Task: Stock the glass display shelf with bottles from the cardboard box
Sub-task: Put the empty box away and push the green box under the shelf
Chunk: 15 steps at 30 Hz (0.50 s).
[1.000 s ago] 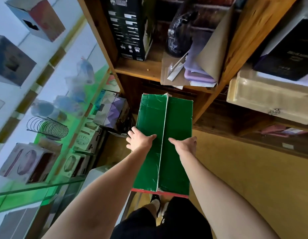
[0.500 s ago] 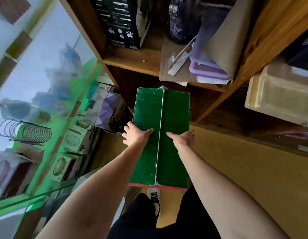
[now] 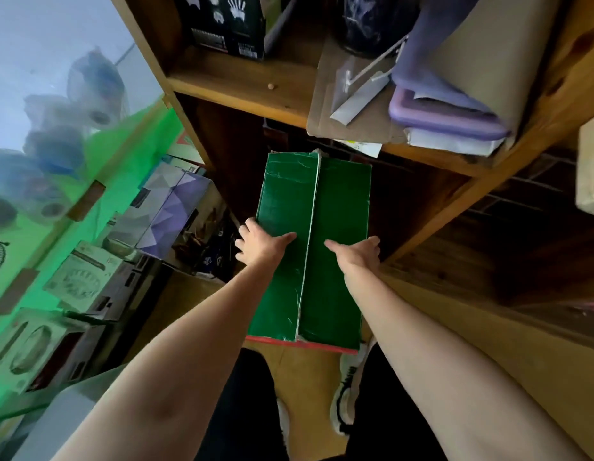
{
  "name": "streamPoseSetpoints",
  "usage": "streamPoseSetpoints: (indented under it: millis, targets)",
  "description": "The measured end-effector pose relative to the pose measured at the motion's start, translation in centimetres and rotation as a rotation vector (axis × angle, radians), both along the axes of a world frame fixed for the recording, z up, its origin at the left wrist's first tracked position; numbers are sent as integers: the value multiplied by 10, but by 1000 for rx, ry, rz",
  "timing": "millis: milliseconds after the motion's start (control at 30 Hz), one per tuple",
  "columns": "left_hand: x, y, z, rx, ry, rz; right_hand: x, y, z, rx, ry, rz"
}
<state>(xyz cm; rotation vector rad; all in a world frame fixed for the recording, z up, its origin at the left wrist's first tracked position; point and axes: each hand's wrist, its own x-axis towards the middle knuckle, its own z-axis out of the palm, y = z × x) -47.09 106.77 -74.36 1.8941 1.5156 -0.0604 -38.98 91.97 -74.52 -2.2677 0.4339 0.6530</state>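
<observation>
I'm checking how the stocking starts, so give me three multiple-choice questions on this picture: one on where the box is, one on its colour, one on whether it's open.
1. Where is the box?
A. on the glass shelf
B. held by both hands in front of the wooden shelf
C. on the floor

2. What colour is the box's top?
A. green
B. purple
C. white

3. What state are the box's flaps in?
A. torn off
B. folded open
C. closed, meeting at a middle seam

Answers: 1 B, the left hand and right hand grip its sides by the wooden shelf. 2 A, both flaps are green. 3 C, the flaps lie flat, no bottles showing.
</observation>
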Motion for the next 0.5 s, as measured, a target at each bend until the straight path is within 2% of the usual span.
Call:
streamPoseSetpoints:
  millis: [500]
  targets:
    - [100,54,-139,216,-206,-81,91,45,-141,43,-254,25]
